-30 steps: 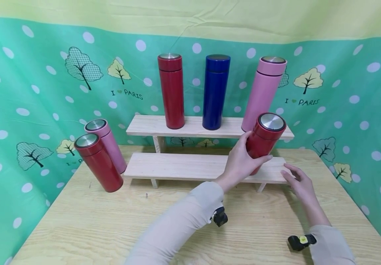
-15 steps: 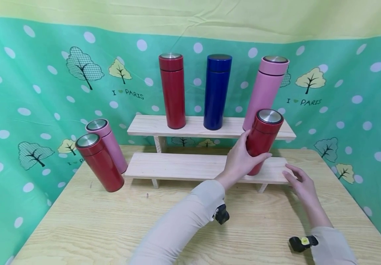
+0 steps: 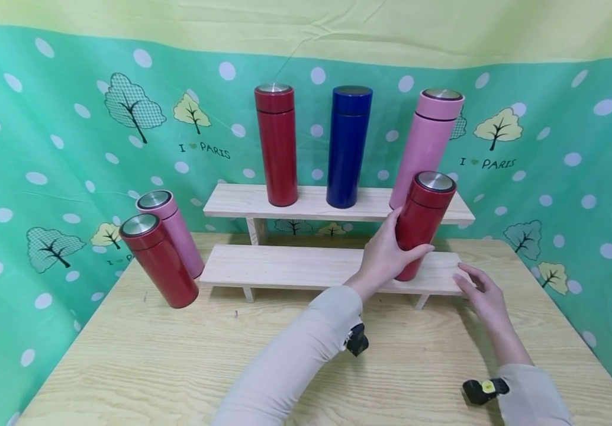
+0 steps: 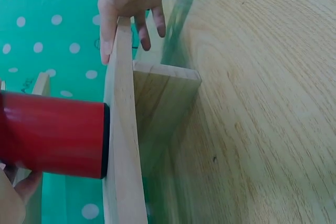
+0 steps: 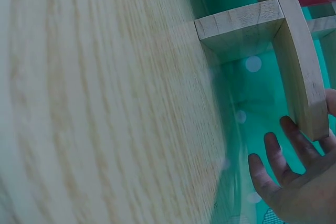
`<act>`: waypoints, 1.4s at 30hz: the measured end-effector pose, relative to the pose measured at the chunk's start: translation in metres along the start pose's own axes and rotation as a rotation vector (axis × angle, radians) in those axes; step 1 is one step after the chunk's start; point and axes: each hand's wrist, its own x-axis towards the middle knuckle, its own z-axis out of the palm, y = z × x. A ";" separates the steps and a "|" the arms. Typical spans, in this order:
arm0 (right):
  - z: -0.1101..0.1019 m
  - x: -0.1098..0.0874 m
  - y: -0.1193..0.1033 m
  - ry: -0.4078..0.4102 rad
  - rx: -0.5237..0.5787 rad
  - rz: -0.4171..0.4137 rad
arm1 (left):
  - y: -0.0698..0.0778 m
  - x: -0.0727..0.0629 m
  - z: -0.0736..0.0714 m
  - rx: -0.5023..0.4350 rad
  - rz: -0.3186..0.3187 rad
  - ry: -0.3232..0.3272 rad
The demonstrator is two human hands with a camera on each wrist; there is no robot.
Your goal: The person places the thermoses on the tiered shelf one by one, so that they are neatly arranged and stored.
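left arm: slanted forward-right | left hand: curled, gripping | right arm: extended | right hand: fingers parted

held red bottle — now more upright | its steel lid — slightly higher

The head camera looks forward and down over the worktop from farthest back. The left wrist camera, close in, shows the lower shelf running up its view; the right wrist camera faces that shelf's right end from nearby, tilted. All three share that end and the right grip.
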 end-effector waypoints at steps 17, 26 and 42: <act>0.002 0.000 0.000 -0.009 -0.011 0.014 | 0.008 -0.003 -0.023 -0.073 -0.051 -0.098; 0.001 0.000 0.002 -0.013 0.009 -0.003 | 0.010 -0.022 -0.046 -0.090 0.050 -0.050; -0.001 -0.001 0.001 -0.012 0.011 -0.018 | 0.016 -0.073 -0.092 -0.020 0.167 -0.006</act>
